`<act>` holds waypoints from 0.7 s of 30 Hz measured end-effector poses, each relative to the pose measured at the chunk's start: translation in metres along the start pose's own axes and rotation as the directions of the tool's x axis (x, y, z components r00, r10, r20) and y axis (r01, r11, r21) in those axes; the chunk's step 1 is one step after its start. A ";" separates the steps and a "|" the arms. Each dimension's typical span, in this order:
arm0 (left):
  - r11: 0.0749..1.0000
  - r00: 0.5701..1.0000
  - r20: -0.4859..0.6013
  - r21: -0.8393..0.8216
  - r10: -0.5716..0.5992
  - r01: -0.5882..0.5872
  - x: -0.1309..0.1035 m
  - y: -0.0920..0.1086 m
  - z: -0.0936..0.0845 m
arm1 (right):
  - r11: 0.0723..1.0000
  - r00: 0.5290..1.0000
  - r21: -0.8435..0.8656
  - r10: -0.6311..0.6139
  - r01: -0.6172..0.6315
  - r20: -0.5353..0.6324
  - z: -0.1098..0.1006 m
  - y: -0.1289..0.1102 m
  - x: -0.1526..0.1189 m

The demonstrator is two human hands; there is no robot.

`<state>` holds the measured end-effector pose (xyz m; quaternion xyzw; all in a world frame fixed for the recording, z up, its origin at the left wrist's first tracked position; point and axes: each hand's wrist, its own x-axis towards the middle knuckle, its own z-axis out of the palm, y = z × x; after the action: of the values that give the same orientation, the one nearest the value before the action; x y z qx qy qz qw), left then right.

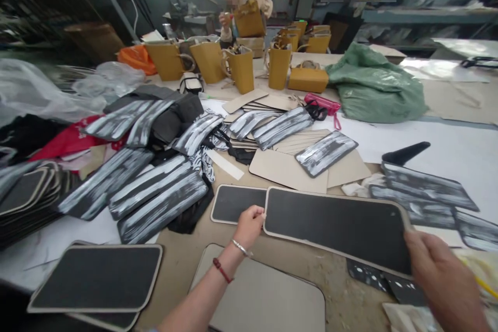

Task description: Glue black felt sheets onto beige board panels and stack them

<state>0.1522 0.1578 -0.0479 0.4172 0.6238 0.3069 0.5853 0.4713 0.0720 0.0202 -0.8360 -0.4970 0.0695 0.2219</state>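
Between my two hands a black panel with a beige border (334,225) is held up, tilted, above the worktable. My left hand (250,225) pinches its left edge, with a silver bangle and a red bracelet on the wrist. At the right end, my right hand (436,264) grips the panel's corner, thumb on top; its other fingers are mostly hidden. A second bordered black panel (237,203) lies partly behind the held one. Below my left forearm rests a plain beige panel (268,295). More black bordered panels (101,275) lie at the lower left.
Dark strips smeared with white (163,207) cover the left and middle of the table, with others (428,187) at the right. Beige boards (290,168) are stacked beyond. Mustard bags (241,70), a green sack (381,83) and a person holding a bag (249,18) are farther back.
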 end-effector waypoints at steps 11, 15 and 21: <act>0.968 0.956 -0.273 0.248 0.105 -0.036 0.024 -0.021 -0.137 | 0.987 0.983 0.158 -0.068 0.041 0.172 0.155 -0.107 -0.004; 0.948 0.936 -0.328 0.319 0.129 -0.018 0.020 -0.024 -0.135 | 0.992 0.979 0.097 -0.097 0.081 0.177 0.155 -0.114 -0.009; 0.956 0.962 -0.150 0.223 0.229 -0.193 -0.043 0.020 -0.148 | 0.934 0.910 0.349 -0.206 0.073 0.359 0.069 -0.145 -0.039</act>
<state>0.0085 0.1446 0.0088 0.5114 0.6528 0.3369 0.4459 0.3127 0.1181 0.0185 -0.7184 -0.5719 0.2999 0.2586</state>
